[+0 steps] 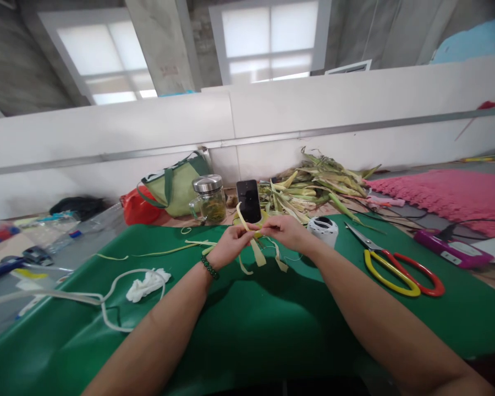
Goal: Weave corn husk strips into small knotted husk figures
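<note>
The left hand [233, 242] and right hand [286, 231] meet fingertip to fingertip, pinching pale husk strips [257, 254] above the surface [272, 330], near its far edge. Green shows between the forearms. Scissors [380, 251] lie toward the right edge; a white cord [78, 297] crosses the left. Beyond stand a white partition [313, 104] and 2 windows [270, 30].

No lettering, label or number can be read here. Faint reddish marks [169, 70] stand on the concrete pillar [159, 41], above and left of the fingers [274, 222] — too blurred to make out
</note>
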Demonstrator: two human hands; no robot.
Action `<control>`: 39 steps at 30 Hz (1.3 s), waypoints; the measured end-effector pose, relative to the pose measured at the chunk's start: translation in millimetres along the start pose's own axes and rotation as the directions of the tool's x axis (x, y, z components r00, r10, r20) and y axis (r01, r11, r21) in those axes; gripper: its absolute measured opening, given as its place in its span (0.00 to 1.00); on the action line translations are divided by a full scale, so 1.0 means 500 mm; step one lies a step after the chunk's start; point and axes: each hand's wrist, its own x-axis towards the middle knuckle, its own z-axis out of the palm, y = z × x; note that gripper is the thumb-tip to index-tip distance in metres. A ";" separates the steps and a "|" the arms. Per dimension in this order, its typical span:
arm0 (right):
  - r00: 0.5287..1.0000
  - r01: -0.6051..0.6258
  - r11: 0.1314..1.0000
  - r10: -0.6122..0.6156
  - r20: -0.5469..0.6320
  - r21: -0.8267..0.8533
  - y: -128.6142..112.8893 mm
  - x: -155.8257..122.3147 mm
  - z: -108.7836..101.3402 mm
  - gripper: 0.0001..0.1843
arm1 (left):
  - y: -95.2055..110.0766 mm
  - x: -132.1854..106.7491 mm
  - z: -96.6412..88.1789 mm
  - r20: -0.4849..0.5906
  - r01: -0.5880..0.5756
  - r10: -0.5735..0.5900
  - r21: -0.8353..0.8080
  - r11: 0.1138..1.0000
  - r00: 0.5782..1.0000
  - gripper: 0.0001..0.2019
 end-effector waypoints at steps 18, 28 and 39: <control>0.974 0.087 0.981 -0.120 -0.193 -0.171 0.025 0.000 -0.024 0.12 | -0.005 0.002 -0.008 -0.072 0.103 -0.106 -0.049 0.993 0.992 0.15; 0.970 -0.228 0.974 0.228 -0.080 0.007 -0.015 -0.002 0.027 0.30 | -0.002 0.001 -0.005 -0.133 0.067 -0.084 -0.127 0.990 0.988 0.14; 0.944 -0.230 0.945 0.275 -0.181 0.234 -0.012 0.005 0.045 0.23 | -0.001 -0.002 0.022 -0.063 -0.048 0.051 0.053 0.997 0.997 0.12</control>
